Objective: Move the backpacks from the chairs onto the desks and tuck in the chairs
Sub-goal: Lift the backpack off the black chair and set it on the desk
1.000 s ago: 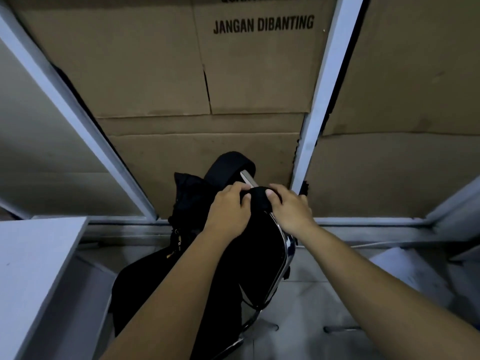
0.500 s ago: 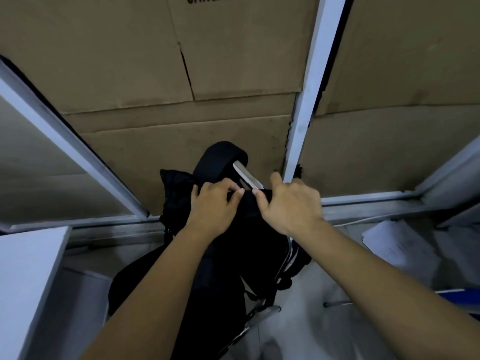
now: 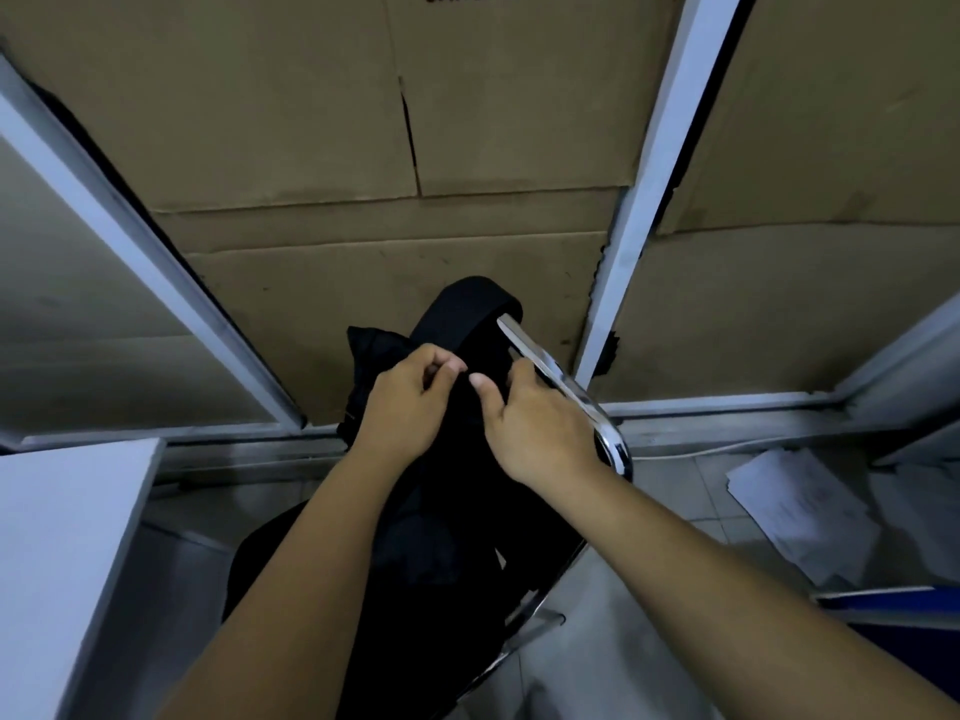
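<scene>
Gripping dark backpack [image 3: 457, 324], left hand [image 3: 410, 407], right hand [image 3: 535, 423]; fingertips hidden.

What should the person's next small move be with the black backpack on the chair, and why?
Probably lift the black backpack up off the chrome chair frame: the left hand and right hand both grip its top, it hangs on the chair, and the white desk waits at left.
</scene>
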